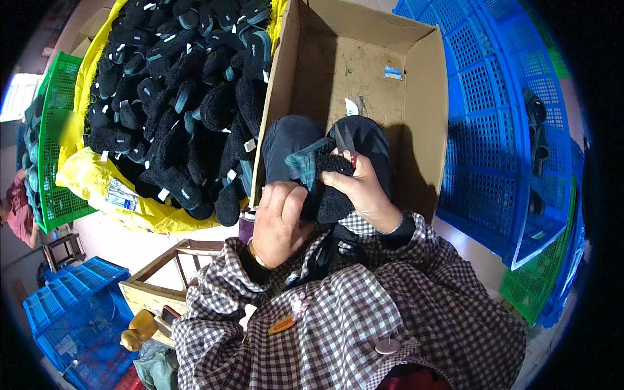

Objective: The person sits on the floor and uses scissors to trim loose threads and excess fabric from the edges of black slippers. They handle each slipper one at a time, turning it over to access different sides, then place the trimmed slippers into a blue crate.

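My left hand (278,221) and my right hand (361,188) both grip one black fuzzy slipper (325,185) with a teal plaid lining, held above my knees. My right hand also holds small metal snips (346,144), blades pointing up past the slipper's edge. Both sleeves are brown-and-white checked. Behind the slipper stands an open cardboard box (416,84), tilted toward me, with scraps of tape on its inner wall.
A yellow bag (91,182) heaped with several black slippers (188,91) lies at the left. A green crate (55,130) sits beyond it. Large blue crates (500,130) stand at the right, a smaller blue crate (71,312) at lower left, beside a wooden stool (162,273).
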The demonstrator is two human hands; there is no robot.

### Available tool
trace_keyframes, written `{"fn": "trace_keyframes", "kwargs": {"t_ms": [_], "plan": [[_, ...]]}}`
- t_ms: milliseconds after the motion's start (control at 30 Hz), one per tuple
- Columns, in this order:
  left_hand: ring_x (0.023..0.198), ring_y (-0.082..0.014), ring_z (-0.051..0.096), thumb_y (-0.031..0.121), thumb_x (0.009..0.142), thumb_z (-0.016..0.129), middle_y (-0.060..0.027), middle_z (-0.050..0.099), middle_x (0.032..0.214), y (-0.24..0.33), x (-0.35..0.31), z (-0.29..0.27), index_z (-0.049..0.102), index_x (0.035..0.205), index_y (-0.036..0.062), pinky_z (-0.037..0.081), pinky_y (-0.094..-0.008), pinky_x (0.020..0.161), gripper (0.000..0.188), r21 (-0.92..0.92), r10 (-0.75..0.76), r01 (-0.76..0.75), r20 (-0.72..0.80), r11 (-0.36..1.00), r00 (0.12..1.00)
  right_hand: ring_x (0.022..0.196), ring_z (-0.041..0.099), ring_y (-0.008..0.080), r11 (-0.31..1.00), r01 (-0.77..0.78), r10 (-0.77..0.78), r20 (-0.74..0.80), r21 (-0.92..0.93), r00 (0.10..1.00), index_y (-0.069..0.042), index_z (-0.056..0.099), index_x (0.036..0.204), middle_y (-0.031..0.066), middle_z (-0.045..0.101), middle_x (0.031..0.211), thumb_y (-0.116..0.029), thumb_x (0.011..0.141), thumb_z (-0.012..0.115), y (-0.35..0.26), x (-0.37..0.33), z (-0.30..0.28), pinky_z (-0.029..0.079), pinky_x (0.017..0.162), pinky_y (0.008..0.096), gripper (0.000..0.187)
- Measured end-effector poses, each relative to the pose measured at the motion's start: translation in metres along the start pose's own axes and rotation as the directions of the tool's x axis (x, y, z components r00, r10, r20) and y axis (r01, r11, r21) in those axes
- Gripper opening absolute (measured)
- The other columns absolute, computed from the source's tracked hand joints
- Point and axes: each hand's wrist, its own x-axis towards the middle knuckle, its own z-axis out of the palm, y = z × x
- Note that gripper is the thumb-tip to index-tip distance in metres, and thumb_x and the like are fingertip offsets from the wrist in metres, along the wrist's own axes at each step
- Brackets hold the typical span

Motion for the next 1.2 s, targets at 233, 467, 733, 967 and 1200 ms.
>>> {"fn": "trace_keyframes", "kwargs": {"t_ms": [233, 467, 733, 967, 1200], "plan": [[0.082, -0.0369, 0.052, 0.001, 0.046, 0.075, -0.0163, 0.053, 0.091, -0.004, -0.006, 0.024, 0.052, 0.100, 0.0001, 0.043, -0.0439, 0.071, 0.059, -0.031, -0.080, 0.075, -0.214, 0.997, 0.973, 0.082, 0.054, 0.0044, 0.991, 0.119, -0.115, -0.060, 0.067, 0.992, -0.001, 0.056, 0.101, -0.0014, 0.056, 0.091, -0.003, 0.079, 0.075, 0.018, 0.013, -0.001, 0.048, 0.073, 0.0210, 0.029], [0.086, -0.0390, 0.052, -0.002, 0.051, 0.066, -0.0180, 0.054, 0.094, -0.008, -0.018, 0.034, 0.053, 0.099, -0.0010, 0.044, -0.0440, 0.074, 0.050, -0.015, -0.152, 0.163, -0.448, 0.987, 0.881, 0.081, 0.053, 0.0051, 0.964, 0.251, -0.262, -0.154, -0.090, 0.953, -0.001, 0.057, 0.091, -0.0016, 0.056, 0.087, 0.001, 0.082, 0.071, 0.009, 0.021, 0.031, 0.047, 0.069, 0.0201, 0.016], [0.098, -0.0401, 0.051, 0.005, 0.058, 0.075, -0.0196, 0.052, 0.104, -0.002, -0.030, 0.037, 0.051, 0.108, -0.0007, 0.043, -0.0435, 0.085, 0.055, -0.054, -0.241, 0.236, -0.332, 0.970, 0.912, 0.094, 0.062, 0.0195, 0.800, 0.196, -0.155, 0.120, -0.567, 0.981, 0.005, 0.058, 0.112, 0.0138, 0.066, 0.103, -0.023, 0.074, 0.081, -0.011, 0.005, -0.007, 0.050, 0.086, 0.0322, 0.053], [0.092, -0.0383, 0.049, 0.005, 0.055, 0.072, -0.0172, 0.051, 0.095, -0.006, -0.030, 0.024, 0.051, 0.100, 0.0011, 0.044, -0.0415, 0.078, 0.049, -0.030, -0.200, 0.198, -0.214, 0.980, 0.956, 0.100, 0.059, 0.0162, 0.864, -0.277, 0.433, 0.338, -0.421, 0.836, 0.001, 0.056, 0.121, 0.0069, 0.063, 0.112, -0.014, 0.074, 0.081, -0.041, 0.007, -0.016, 0.048, 0.084, 0.0306, 0.055], [0.085, -0.0373, 0.050, 0.001, 0.053, 0.067, -0.0162, 0.049, 0.087, -0.020, -0.026, 0.017, 0.049, 0.090, 0.0009, 0.045, -0.0413, 0.072, 0.041, -0.057, -0.160, 0.150, -0.240, 0.987, 0.958, 0.067, 0.063, 0.0090, 0.885, -0.313, 0.388, 0.175, -0.344, 0.905, 0.001, 0.059, 0.107, 0.0025, 0.066, 0.084, -0.006, 0.077, 0.076, -0.033, -0.004, 0.014, 0.047, 0.049, 0.0204, 0.036]]}}
